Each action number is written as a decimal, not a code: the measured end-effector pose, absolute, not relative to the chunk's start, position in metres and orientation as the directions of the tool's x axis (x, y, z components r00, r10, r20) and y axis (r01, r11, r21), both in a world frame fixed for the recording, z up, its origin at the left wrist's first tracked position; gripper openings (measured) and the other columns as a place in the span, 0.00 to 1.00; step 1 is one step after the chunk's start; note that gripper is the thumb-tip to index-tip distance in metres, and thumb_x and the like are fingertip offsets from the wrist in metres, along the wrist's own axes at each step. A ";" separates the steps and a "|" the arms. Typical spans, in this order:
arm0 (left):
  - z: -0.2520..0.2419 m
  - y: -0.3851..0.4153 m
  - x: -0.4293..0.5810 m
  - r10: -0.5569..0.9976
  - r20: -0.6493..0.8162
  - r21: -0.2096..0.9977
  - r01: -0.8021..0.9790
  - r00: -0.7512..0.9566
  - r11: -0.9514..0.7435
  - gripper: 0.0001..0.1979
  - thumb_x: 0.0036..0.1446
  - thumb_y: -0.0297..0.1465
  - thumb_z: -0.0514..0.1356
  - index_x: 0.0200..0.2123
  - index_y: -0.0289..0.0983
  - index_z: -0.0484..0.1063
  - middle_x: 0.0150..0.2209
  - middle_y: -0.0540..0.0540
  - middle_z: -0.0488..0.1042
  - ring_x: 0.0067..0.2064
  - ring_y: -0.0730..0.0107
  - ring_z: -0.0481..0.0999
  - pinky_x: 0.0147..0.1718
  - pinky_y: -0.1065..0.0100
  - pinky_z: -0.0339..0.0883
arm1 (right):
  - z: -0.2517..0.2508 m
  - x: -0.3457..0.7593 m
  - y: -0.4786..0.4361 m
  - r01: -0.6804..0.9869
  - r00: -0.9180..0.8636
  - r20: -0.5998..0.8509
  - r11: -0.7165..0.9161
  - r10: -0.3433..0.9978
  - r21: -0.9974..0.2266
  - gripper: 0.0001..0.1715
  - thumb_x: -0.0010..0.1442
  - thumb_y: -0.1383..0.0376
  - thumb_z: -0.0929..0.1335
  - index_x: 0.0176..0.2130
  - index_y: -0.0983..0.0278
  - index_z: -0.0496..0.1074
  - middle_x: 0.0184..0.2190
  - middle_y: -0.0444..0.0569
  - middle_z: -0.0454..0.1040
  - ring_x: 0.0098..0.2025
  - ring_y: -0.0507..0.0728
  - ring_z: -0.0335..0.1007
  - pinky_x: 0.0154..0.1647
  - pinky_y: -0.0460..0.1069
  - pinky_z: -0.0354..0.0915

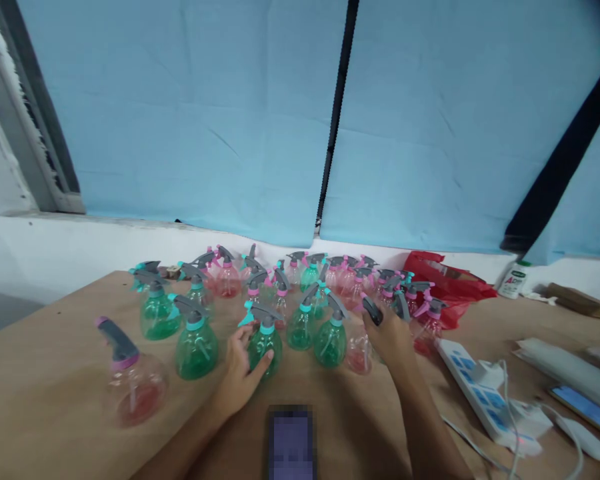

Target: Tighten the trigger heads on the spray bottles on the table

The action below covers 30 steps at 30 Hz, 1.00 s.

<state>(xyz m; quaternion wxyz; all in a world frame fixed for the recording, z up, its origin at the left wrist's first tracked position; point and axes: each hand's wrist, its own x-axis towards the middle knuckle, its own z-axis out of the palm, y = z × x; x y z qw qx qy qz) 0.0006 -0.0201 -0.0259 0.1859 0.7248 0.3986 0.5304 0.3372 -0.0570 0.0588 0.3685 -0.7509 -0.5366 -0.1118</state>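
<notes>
My left hand [241, 373] is closed around the lower left side of a green spray bottle [266, 348] with a turquoise collar and grey head; its thumb lies across the front. Over a clear pink spray bottle [359, 357], my right hand [391, 333] grips the grey spray head, hiding part of it. Two more green bottles, one [330, 343] beside the pink one and another [301, 327] to its left, stand between my hands. Left of my left hand is a green bottle [197, 350], and nearer the front left stands a lone pink bottle [137, 393].
Several more green and pink spray bottles stand in rows toward the wall. A red plastic bag [445, 283] lies behind on the right. A power strip [485, 397] with plugs and cables, a phone [593, 410] and a white bottle [515, 279] occupy the right side. Another phone [291, 443] lies front centre.
</notes>
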 end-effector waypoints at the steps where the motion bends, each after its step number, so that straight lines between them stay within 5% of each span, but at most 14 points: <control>1: -0.026 -0.021 0.001 0.789 0.596 0.716 0.348 0.146 -0.605 0.25 0.65 0.39 0.58 0.59 0.42 0.50 0.63 0.34 0.60 0.67 0.52 0.62 0.64 0.46 0.58 | 0.058 0.337 -0.057 0.886 0.404 0.561 -0.155 0.722 -0.438 0.18 0.63 0.56 0.65 0.47 0.61 0.76 0.30 0.53 0.79 0.35 0.64 0.74 0.36 0.53 0.63; 5: -0.021 -0.028 0.000 0.820 0.513 0.735 0.365 0.254 -0.572 0.24 0.64 0.39 0.58 0.58 0.42 0.51 0.60 0.36 0.63 0.65 0.51 0.65 0.62 0.46 0.59 | 0.066 0.334 -0.062 0.906 0.364 0.698 -0.062 0.617 -0.418 0.22 0.62 0.56 0.66 0.50 0.65 0.73 0.37 0.56 0.79 0.40 0.65 0.74 0.42 0.57 0.65; 9: -0.012 -0.038 0.004 0.832 0.442 0.712 0.434 0.335 -0.552 0.24 0.63 0.39 0.59 0.57 0.43 0.53 0.59 0.38 0.63 0.57 0.55 0.70 0.58 0.50 0.64 | 0.084 0.310 -0.079 0.920 0.212 0.911 0.242 0.355 -0.308 0.14 0.63 0.60 0.66 0.45 0.64 0.74 0.43 0.56 0.78 0.48 0.65 0.71 0.53 0.61 0.62; 11: -0.009 -0.041 0.008 0.827 0.430 0.707 0.435 0.361 -0.557 0.24 0.63 0.40 0.60 0.57 0.43 0.53 0.60 0.37 0.62 0.56 0.57 0.71 0.57 0.52 0.65 | 0.087 0.286 -0.086 0.824 0.146 0.917 0.467 0.372 -0.321 0.10 0.64 0.63 0.66 0.43 0.61 0.74 0.40 0.52 0.78 0.45 0.62 0.72 0.51 0.58 0.65; 13: -0.007 -0.043 0.010 0.819 0.436 0.704 0.426 0.372 -0.568 0.25 0.62 0.40 0.61 0.56 0.42 0.54 0.60 0.37 0.63 0.55 0.56 0.71 0.56 0.53 0.67 | 0.083 0.258 -0.088 0.642 0.076 0.841 0.620 0.536 -0.452 0.09 0.65 0.63 0.66 0.44 0.60 0.74 0.40 0.50 0.78 0.43 0.59 0.73 0.48 0.55 0.67; 16: -0.007 -0.044 0.010 0.811 0.444 0.694 0.425 0.382 -0.581 0.23 0.62 0.41 0.61 0.54 0.41 0.57 0.56 0.38 0.66 0.55 0.55 0.71 0.55 0.54 0.68 | 0.066 0.219 -0.080 0.363 0.141 0.663 0.585 0.735 -0.725 0.15 0.63 0.59 0.69 0.49 0.61 0.73 0.41 0.51 0.78 0.43 0.59 0.74 0.47 0.53 0.69; 18: -0.007 -0.044 0.008 0.807 0.435 0.691 0.426 0.400 -0.584 0.19 0.64 0.41 0.59 0.53 0.42 0.58 0.53 0.40 0.69 0.54 0.56 0.72 0.55 0.54 0.69 | 0.053 0.204 -0.069 0.238 0.182 0.590 0.547 0.787 -0.803 0.18 0.61 0.58 0.71 0.49 0.61 0.72 0.45 0.52 0.77 0.46 0.59 0.73 0.50 0.54 0.68; 21: -0.006 -0.044 0.005 0.799 0.411 0.694 0.417 0.439 -0.587 0.13 0.68 0.39 0.53 0.53 0.43 0.60 0.51 0.42 0.71 0.54 0.58 0.73 0.56 0.55 0.69 | 0.041 0.198 -0.053 0.154 0.159 0.539 0.519 0.827 -0.841 0.23 0.57 0.57 0.74 0.51 0.60 0.72 0.47 0.52 0.77 0.49 0.60 0.73 0.52 0.54 0.67; 27: 0.003 -0.047 0.006 0.786 0.359 0.689 0.426 0.504 -0.587 0.11 0.69 0.39 0.51 0.51 0.43 0.66 0.50 0.45 0.72 0.54 0.60 0.72 0.56 0.58 0.66 | 0.034 0.208 -0.029 -0.012 -0.056 0.437 0.437 0.898 -0.899 0.18 0.51 0.53 0.77 0.38 0.62 0.79 0.31 0.46 0.78 0.34 0.57 0.73 0.39 0.51 0.69; 30: 0.007 -0.049 0.006 0.788 0.311 0.718 0.412 0.531 -0.561 0.12 0.69 0.39 0.50 0.51 0.43 0.65 0.48 0.46 0.73 0.51 0.61 0.73 0.55 0.59 0.65 | 0.041 0.210 -0.028 -0.062 -0.207 0.427 0.423 0.880 -0.904 0.20 0.54 0.54 0.75 0.44 0.61 0.80 0.35 0.47 0.80 0.39 0.58 0.75 0.44 0.53 0.70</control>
